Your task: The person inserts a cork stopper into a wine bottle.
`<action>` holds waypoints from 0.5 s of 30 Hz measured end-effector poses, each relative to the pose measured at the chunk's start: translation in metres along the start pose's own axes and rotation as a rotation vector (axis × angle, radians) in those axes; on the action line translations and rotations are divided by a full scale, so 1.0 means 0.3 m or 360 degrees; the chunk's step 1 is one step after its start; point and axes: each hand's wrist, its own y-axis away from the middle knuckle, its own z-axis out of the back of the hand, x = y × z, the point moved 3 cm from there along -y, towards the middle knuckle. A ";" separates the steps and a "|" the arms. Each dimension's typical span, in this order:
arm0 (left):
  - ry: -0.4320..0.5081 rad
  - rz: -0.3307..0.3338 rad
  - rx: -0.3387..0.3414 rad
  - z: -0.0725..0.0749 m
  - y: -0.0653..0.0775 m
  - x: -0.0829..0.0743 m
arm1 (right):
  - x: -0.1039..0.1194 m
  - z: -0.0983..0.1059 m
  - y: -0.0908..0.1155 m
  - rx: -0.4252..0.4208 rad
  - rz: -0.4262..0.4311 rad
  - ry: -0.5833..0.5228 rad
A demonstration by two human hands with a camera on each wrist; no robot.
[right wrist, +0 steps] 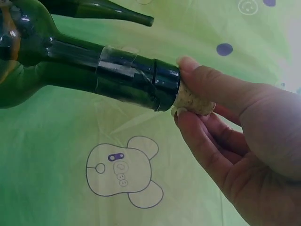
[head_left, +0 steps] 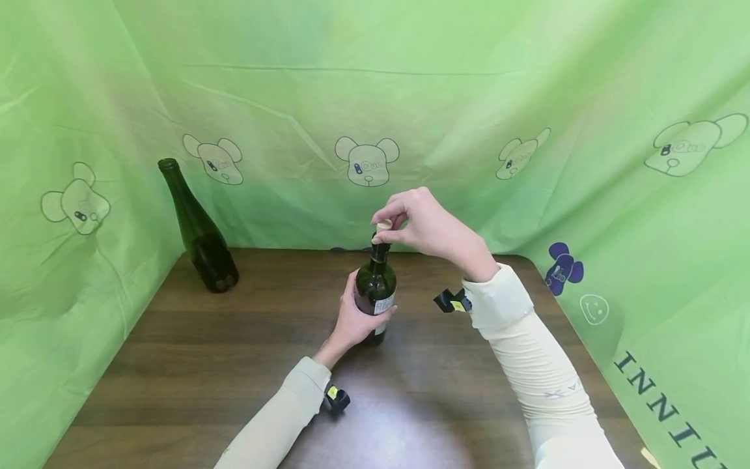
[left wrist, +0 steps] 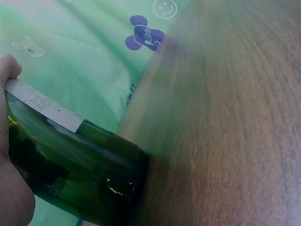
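A green glass wine bottle with a white label stands upright on the wooden table. My left hand grips its body from the left, with the thumb along the near side; the left wrist view shows the bottle's base at the table. A cork sits partly in the bottle's mouth, its upper part sticking out. Above the neck, my right hand pinches that cork between thumb and fingers. How deep the cork reaches inside is hidden by the dark neck.
A second green bottle, without a visible cork, stands at the table's back left. Green cloth printed with bear heads hangs behind and at both sides of the wooden table. A dark wrist camera sits by the right cuff.
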 end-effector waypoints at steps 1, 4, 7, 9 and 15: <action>-0.0009 0.0001 0.0000 0.000 0.000 0.000 | 0.002 0.000 -0.001 0.0007 0.0002 0.0000; -0.0026 0.0000 -0.0006 0.001 0.002 -0.001 | 0.005 -0.001 -0.004 0.0019 0.0018 0.0006; -0.0035 -0.0007 -0.0010 0.002 0.003 -0.002 | 0.003 0.001 -0.009 0.0047 0.0034 0.0024; -0.0036 -0.0006 -0.0004 0.002 0.004 -0.002 | 0.001 0.004 -0.013 0.0093 0.0024 0.0036; -0.0001 0.0005 0.0047 -0.001 0.003 0.005 | 0.009 0.038 -0.020 0.0284 -0.0076 0.0066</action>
